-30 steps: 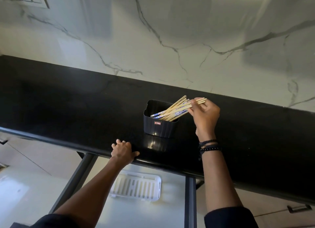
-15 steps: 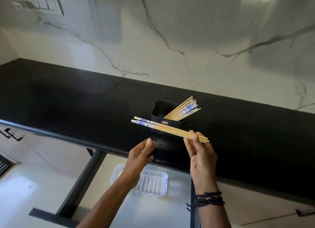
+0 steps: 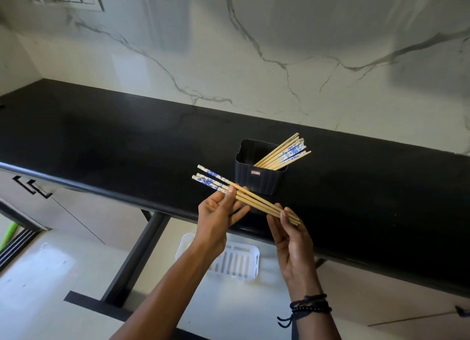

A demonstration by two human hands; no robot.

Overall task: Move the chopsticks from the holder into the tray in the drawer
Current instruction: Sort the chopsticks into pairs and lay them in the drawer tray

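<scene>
Chopsticks (image 3: 254, 202) above blk counter (image 3: 101, 141), marble wall (image 3: 279, 47), open drawer (image 3: 241, 304)

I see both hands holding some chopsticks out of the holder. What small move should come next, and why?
Probably lower the chopsticks toward the tray. The left hand and right hand each pinch one end of them over the counter edge, clear of the holder, and the tray lies below them in the open drawer.

A home kitchen: black countertop (image 3: 101, 126), marble backsplash (image 3: 279, 34), open drawer (image 3: 132, 258) below
</scene>
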